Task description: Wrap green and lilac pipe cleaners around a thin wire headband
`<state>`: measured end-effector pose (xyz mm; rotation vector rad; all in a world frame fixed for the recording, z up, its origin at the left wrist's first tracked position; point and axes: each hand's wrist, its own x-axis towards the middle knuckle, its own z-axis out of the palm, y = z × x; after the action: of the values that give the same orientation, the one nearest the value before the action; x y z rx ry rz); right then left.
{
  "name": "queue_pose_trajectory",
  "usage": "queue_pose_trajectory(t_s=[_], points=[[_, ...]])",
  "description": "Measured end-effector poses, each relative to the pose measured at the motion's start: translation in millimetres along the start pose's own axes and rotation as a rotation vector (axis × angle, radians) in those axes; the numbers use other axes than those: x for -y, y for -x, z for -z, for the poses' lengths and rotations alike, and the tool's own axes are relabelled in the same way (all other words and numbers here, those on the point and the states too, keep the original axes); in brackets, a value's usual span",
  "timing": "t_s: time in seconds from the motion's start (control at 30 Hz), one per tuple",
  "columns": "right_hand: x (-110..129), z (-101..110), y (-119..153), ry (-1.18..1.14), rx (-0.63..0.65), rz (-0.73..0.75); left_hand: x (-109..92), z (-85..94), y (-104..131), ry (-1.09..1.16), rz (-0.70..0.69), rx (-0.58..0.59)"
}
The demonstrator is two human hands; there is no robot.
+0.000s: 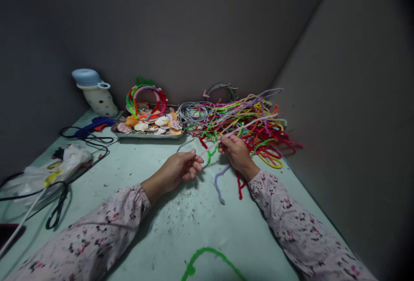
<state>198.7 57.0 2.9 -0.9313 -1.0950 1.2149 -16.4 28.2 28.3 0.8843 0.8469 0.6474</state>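
Upper half of frame filled by a plain grey back wall (181, 26), tinged bluish and darker toward the left. Right side closed off by a paler grey wall (349, 113); the two are joined at a slanting corner line (304, 31), upper right. Lower half taken up by a pale green table (161, 246), its surface marked with dark specks (187, 203) at lower centre. Table's right edge set along the right wall. Room dimly lit; upper right corner of frame lost in black.
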Motion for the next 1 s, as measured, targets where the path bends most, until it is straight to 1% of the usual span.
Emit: queue_pose_trajectory(t_s=[0.1, 0.17, 0.2, 0.23, 0.3, 0.33, 0.37, 0.4, 0.43, 0.5, 0.57, 0.6, 0.63, 0.7, 0.77, 0.83, 0.9, 0.97, 1.0], points=[[0, 1, 0, -0.003, 0.001, 0.0, -1, -1.8, 3, -0.071, -0.038, 0.011], [0, 0, 0, -0.014, 0.0, -0.011, -2, -3.6, 6, -0.257, -0.12, -0.045], [0, 0, 0, -0.021, 0.0, -0.022, -1, -4.6, 7, -0.41, -0.197, -0.097], [1, -1, 0, -0.028, -0.001, -0.037, -1, -5.6, 8, -0.608, -0.305, -0.169], [2, -3, 1, -0.049, -0.006, -0.071, 0, -7.2, 11, -1.084, -0.579, -0.304], [3, -5, 2, -0.062, -0.011, -0.086, 1, -7.5, 12, -1.295, -0.697, -0.333], [4, -6, 2, -0.076, -0.015, -0.099, 2, -7.3, 13, -1.46, -0.789, -0.35], [4, -7, 3, -0.089, -0.02, -0.111, 2, -6.8, 13, -1.592, -0.852, -0.371], [5, -8, 3, -0.101, -0.023, -0.121, 3, -6.0, 14, -1.685, -0.887, -0.396], [6, -10, 3, -0.112, -0.025, -0.132, 3, -3.8, 13, -1.769, -0.887, -0.455], [7, -10, 2, -0.1, -0.023, -0.125, 3, -1.8, 13, -1.719, -0.828, -0.492], [7, -9, 2, -0.087, -0.021, -0.117, 3, -1.0, 12, -1.635, -0.779, -0.491], [7, -8, 1, -0.076, -0.018, -0.108, 3, -0.3, 11, -1.51, -0.722, -0.466], [8, -7, 1, -0.075, -0.018, -0.095, 1, 0.7, 8, -1.136, -0.57, -0.358], [9, -7, 2, -0.093, -0.014, -0.094, -1, 1.7, 5, -0.664, -0.396, -0.23], [8, -7, 3, -0.099, 0.004, -0.095, -4, 3.0, 2, -0.256, -0.22, -0.132], [7, -8, 4, -0.087, 0.035, -0.098, -6, 4.5, 1, -0.012, -0.052, -0.016], [6, -8, 4, -0.079, 0.063, -0.099, -6, 5.5, 2, 0.094, 0.058, 0.081], [5, -8, 4, -0.075, 0.075, -0.099, -5, 5.8, 3, 0.112, 0.086, 0.114]])
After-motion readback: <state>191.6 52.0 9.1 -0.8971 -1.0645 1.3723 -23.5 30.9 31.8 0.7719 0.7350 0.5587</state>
